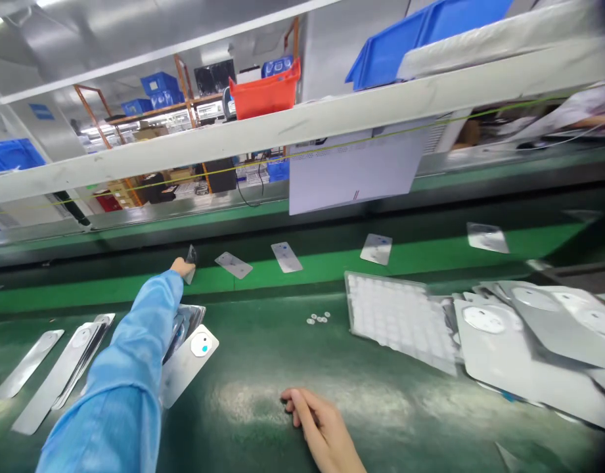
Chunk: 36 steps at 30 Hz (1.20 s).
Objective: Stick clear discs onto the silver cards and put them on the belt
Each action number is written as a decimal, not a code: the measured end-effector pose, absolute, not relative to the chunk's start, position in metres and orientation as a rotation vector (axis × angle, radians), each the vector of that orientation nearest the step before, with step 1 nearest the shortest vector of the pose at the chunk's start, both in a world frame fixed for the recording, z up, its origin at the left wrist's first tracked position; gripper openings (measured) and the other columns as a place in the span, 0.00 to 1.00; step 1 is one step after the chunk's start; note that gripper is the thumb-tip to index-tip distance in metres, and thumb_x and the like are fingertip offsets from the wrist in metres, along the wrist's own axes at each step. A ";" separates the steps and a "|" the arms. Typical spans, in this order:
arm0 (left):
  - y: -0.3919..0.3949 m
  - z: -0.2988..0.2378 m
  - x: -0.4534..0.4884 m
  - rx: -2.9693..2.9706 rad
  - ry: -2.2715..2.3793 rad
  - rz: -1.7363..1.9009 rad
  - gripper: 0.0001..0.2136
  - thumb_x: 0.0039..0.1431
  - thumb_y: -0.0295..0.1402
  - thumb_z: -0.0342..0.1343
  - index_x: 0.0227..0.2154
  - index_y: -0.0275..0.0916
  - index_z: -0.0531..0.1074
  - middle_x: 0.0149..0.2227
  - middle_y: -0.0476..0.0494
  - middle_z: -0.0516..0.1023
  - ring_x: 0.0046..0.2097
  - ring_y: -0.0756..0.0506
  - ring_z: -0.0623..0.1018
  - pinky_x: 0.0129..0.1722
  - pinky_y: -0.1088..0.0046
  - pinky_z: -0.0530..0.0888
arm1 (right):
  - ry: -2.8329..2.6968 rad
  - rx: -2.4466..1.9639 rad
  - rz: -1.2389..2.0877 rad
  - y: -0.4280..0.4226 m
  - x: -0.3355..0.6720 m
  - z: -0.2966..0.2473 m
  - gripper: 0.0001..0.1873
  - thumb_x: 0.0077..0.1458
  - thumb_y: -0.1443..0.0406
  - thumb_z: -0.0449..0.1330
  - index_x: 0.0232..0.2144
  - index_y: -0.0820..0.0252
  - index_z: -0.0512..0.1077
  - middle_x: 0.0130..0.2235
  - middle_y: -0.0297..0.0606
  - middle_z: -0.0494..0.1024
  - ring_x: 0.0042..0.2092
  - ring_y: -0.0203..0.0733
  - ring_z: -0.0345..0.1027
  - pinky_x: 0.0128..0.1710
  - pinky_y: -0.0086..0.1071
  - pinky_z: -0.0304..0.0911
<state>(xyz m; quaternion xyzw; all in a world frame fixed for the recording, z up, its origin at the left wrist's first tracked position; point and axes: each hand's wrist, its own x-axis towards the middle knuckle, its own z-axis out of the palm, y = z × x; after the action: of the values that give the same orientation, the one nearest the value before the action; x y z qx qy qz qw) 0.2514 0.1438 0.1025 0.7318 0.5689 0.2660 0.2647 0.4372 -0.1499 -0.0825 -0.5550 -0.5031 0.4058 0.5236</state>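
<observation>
My left hand, in a blue sleeve, reaches out over the green conveyor belt and is closed on a thin plate tilted on its edge. Along the belt to its right lie similar pale plates, the nearest a grey one and then another. Under the left forearm is a stack of plates, topped by a plate with a white disc and a blue dot. My right hand rests low over the green worktop, its fingers curled together, with nothing visible in them.
Several small white rings lie mid-worktop. To their right are a clear tray of white pieces and a pile of silver plates. More long plates lie at left. A white rail crosses above the belt.
</observation>
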 end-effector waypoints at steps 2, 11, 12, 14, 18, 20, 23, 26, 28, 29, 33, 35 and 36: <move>0.137 0.108 0.259 1.917 1.419 0.709 0.18 0.69 0.38 0.59 0.56 0.35 0.72 0.55 0.38 0.76 0.51 0.40 0.79 0.50 0.55 0.79 | -1.137 -1.311 1.031 -0.145 0.438 -0.081 0.32 0.67 0.41 0.52 0.38 0.61 0.80 0.31 0.42 0.78 0.29 0.43 0.72 0.27 0.31 0.68; -0.035 0.011 0.270 1.256 0.872 0.532 0.20 0.59 0.50 0.64 0.41 0.36 0.80 0.37 0.38 0.85 0.35 0.41 0.84 0.36 0.68 0.79 | -1.179 -1.173 1.315 -0.132 0.421 -0.034 0.28 0.67 0.40 0.51 0.34 0.58 0.68 0.25 0.33 0.75 0.21 0.35 0.68 0.19 0.26 0.58; -0.045 0.003 0.270 1.150 0.851 0.571 0.20 0.57 0.48 0.67 0.42 0.36 0.80 0.39 0.37 0.85 0.37 0.41 0.84 0.38 0.68 0.80 | -1.212 -1.204 1.341 -0.135 0.420 -0.034 0.28 0.67 0.40 0.50 0.31 0.57 0.65 0.22 0.31 0.72 0.19 0.34 0.66 0.19 0.26 0.57; -0.053 -0.007 0.272 1.005 0.851 0.655 0.20 0.52 0.44 0.72 0.42 0.35 0.81 0.43 0.34 0.85 0.44 0.39 0.84 0.45 0.67 0.80 | -1.286 -1.286 1.347 -0.143 0.419 -0.038 0.29 0.67 0.40 0.49 0.27 0.55 0.62 0.19 0.28 0.69 0.18 0.34 0.65 0.20 0.26 0.57; -0.049 -0.020 0.276 0.763 0.868 0.677 0.17 0.48 0.37 0.74 0.40 0.34 0.81 0.45 0.32 0.85 0.46 0.38 0.85 0.44 0.67 0.81 | -1.364 -1.399 1.301 -0.155 0.419 -0.047 0.27 0.69 0.42 0.48 0.26 0.54 0.60 0.19 0.28 0.67 0.18 0.36 0.66 0.22 0.28 0.58; -0.049 -0.025 0.278 0.684 0.893 0.682 0.17 0.47 0.36 0.73 0.39 0.35 0.80 0.43 0.34 0.85 0.42 0.39 0.85 0.40 0.67 0.81 | -1.376 -1.421 1.307 -0.157 0.419 -0.049 0.27 0.69 0.43 0.48 0.26 0.53 0.59 0.18 0.27 0.66 0.19 0.38 0.67 0.23 0.29 0.60; -0.052 -0.032 0.279 0.661 0.933 0.689 0.17 0.46 0.38 0.72 0.37 0.36 0.78 0.36 0.38 0.85 0.33 0.42 0.84 0.32 0.70 0.81 | -1.385 -1.422 1.290 -0.161 0.423 -0.048 0.26 0.70 0.45 0.48 0.27 0.54 0.63 0.20 0.29 0.68 0.22 0.38 0.67 0.26 0.30 0.61; -0.055 -0.037 0.276 0.734 0.946 0.633 0.17 0.46 0.42 0.72 0.33 0.35 0.77 0.32 0.38 0.84 0.28 0.42 0.83 0.26 0.71 0.78 | -1.343 -1.475 1.121 -0.165 0.432 -0.044 0.26 0.71 0.46 0.49 0.31 0.57 0.71 0.24 0.33 0.72 0.24 0.37 0.66 0.25 0.29 0.61; -0.057 -0.039 0.275 0.797 0.936 0.588 0.18 0.48 0.44 0.71 0.32 0.34 0.77 0.32 0.36 0.84 0.29 0.41 0.83 0.27 0.71 0.78 | -1.291 -1.538 0.938 -0.166 0.438 -0.040 0.25 0.72 0.48 0.50 0.34 0.59 0.75 0.25 0.34 0.73 0.24 0.37 0.65 0.24 0.29 0.61; -0.058 -0.039 0.275 0.826 0.926 0.572 0.18 0.49 0.45 0.70 0.33 0.33 0.78 0.32 0.36 0.84 0.29 0.41 0.84 0.27 0.71 0.78 | -1.285 -1.558 0.834 -0.165 0.440 -0.038 0.24 0.72 0.50 0.50 0.35 0.59 0.76 0.25 0.34 0.73 0.24 0.36 0.65 0.24 0.29 0.61; -0.063 -0.038 0.275 0.905 0.876 0.527 0.17 0.53 0.46 0.66 0.31 0.34 0.77 0.29 0.41 0.82 0.28 0.43 0.81 0.28 0.70 0.77 | -1.443 -1.488 0.446 -0.158 0.436 -0.033 0.13 0.72 0.61 0.54 0.41 0.58 0.78 0.34 0.38 0.79 0.30 0.38 0.72 0.29 0.29 0.67; -0.065 -0.037 0.275 0.958 0.867 0.542 0.16 0.55 0.45 0.65 0.29 0.34 0.76 0.25 0.46 0.78 0.26 0.46 0.77 0.28 0.73 0.74 | -1.553 -1.440 0.326 -0.152 0.431 -0.035 0.11 0.72 0.66 0.55 0.47 0.56 0.78 0.40 0.41 0.80 0.36 0.39 0.76 0.35 0.30 0.71; -0.065 -0.037 0.275 0.999 0.868 0.564 0.16 0.56 0.44 0.64 0.28 0.34 0.76 0.24 0.47 0.76 0.26 0.48 0.75 0.27 0.74 0.72 | -1.602 -1.437 0.281 -0.149 0.428 -0.037 0.12 0.72 0.67 0.55 0.49 0.56 0.77 0.42 0.41 0.80 0.36 0.39 0.77 0.35 0.30 0.72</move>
<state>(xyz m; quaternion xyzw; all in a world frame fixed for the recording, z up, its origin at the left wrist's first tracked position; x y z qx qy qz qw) 0.2746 -0.0653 -0.0370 0.4577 0.3976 0.2581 0.7522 0.4283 -0.1489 -0.0369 -0.5856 -0.6528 0.1143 0.4668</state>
